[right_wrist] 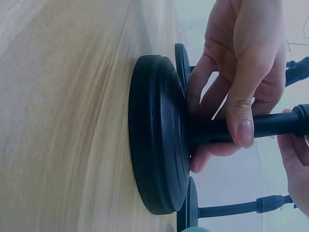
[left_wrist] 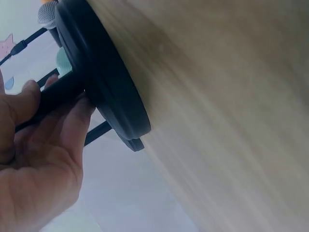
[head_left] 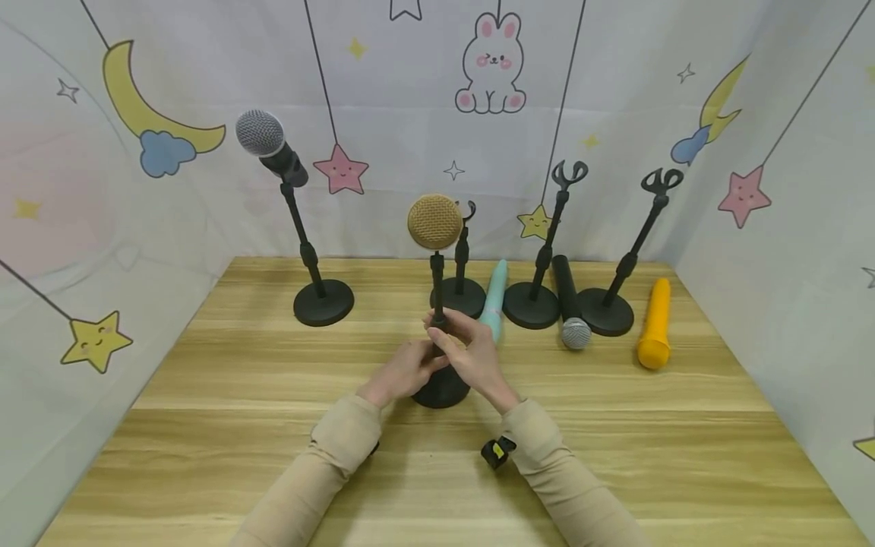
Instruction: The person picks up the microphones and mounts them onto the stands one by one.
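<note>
A black microphone stand (head_left: pixel 440 391) stands upright in front of me, topped by a microphone with a round gold mesh head (head_left: pixel 435 222); the head hides the microphone's body. My left hand (head_left: pixel 406 371) grips the lower pole (right_wrist: pixel 215 130) just above the round base (right_wrist: pixel 157 140), thumb on one side and fingers on the other. Higher up, my right hand (head_left: pixel 472 353) holds the pole around its collar (right_wrist: pixel 303 118). Part of that right hand (right_wrist: pixel 297 169) shows at the edge of the right wrist view.
Behind stands another stand (head_left: pixel 459 296), partly hidden. At left, a stand (head_left: pixel 323 302) carries a black microphone (head_left: pixel 270 144). Two stands with bare clips (head_left: pixel 532 305) (head_left: pixel 604 311) are on the right. Mint (head_left: pixel 495 300), black (head_left: pixel 566 292) and orange (head_left: pixel 656 323) microphones lie among them.
</note>
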Motion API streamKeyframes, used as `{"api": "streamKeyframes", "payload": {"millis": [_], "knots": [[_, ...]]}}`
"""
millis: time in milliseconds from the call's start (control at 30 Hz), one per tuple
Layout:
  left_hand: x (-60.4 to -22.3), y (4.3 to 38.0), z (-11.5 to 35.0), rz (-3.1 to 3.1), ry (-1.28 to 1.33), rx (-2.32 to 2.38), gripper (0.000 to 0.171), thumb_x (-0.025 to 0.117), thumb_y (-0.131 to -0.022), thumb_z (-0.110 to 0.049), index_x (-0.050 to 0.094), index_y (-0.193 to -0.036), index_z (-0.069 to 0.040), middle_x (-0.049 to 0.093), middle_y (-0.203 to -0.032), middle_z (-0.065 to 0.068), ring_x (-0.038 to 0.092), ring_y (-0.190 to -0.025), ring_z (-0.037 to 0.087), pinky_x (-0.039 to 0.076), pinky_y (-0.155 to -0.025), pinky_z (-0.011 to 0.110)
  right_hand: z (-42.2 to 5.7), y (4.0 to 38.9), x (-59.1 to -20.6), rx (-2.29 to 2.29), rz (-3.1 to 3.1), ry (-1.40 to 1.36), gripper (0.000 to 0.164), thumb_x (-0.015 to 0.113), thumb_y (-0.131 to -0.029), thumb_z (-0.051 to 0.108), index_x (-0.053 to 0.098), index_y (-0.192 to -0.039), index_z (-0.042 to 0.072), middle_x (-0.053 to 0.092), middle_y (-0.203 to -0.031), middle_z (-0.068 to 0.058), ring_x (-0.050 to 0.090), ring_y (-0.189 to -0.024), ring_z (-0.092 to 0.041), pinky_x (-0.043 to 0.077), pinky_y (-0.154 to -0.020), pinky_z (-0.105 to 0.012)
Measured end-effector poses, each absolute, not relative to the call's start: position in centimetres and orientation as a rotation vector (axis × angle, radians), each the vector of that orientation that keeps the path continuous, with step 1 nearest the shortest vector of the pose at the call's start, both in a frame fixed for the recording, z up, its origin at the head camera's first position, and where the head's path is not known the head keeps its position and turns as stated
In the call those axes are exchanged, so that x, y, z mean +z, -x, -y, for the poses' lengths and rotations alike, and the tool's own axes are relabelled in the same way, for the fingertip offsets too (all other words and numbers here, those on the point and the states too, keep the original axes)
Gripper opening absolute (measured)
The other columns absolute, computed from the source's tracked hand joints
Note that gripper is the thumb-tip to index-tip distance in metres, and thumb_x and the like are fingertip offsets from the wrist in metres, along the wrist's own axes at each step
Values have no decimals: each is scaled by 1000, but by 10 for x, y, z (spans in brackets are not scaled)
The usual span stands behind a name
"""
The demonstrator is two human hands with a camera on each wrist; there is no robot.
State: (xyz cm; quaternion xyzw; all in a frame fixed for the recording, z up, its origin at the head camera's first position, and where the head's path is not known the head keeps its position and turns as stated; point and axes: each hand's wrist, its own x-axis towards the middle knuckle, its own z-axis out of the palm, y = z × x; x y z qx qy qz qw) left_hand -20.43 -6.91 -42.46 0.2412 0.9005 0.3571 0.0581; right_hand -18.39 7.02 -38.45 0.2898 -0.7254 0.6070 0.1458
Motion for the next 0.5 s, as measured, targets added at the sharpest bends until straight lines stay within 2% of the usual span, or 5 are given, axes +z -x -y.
{"api": "streamKeyframes", "payload": {"millis": [200, 367, 500], "knots": [[-426, 200, 67, -2792, -723, 1115, 20, 51, -91, -24, 59, -105, -13, 66, -89, 3, 57, -72, 8, 46, -66, 25, -75, 185, -389, 1797, 2129, -832, 31, 54, -86, -1, 53, -117, -2, 59, -112, -21, 59, -99, -35, 47, -89, -40], [-428, 202, 69, -2811, -661, 1192, 12, 53, -90, -20, 60, -94, -11, 67, -92, 4, 62, -84, 15, 50, -71, 29, -85, 186, -395, 1815, 2171, -788, 30, 50, -88, 0, 51, -118, -5, 56, -114, -24, 56, -104, -35, 46, -89, -41], [-429, 208, 76, -2861, -562, 1228, 10, 54, -89, -19, 60, -88, -10, 67, -88, 6, 64, -86, 20, 50, -74, 34, -97, 189, -397, 1802, 2199, -781, 26, 49, -89, 0, 53, -114, -5, 56, -112, -27, 56, -103, -38, 48, -87, -40]]}}
